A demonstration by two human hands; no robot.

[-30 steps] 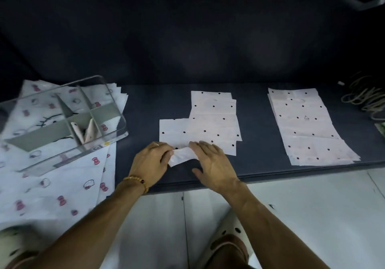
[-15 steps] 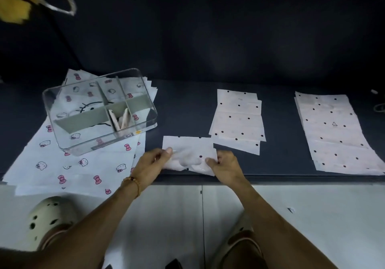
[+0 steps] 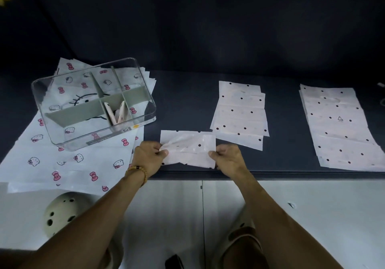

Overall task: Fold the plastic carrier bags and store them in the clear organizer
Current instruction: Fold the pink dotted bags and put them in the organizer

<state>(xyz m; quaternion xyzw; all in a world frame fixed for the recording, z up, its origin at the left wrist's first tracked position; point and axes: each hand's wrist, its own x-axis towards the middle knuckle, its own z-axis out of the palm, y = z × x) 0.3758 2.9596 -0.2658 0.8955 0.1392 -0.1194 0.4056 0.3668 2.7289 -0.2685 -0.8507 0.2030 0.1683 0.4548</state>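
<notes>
While both hands pinch it, the dotted bag (image 3: 188, 148) (white, translucent) crumples.

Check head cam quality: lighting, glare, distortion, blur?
Head view: dim, the dark backdrop swallows the upper half; wide-angle bend curves the far-right dotted bag stack and the mat edge; soft reflections on the clear organizer walls, no hard glare; blurred yellow object in the top-left corner; left hand, right hand and the dotted bag they pinch are reasonably sharp.
</notes>
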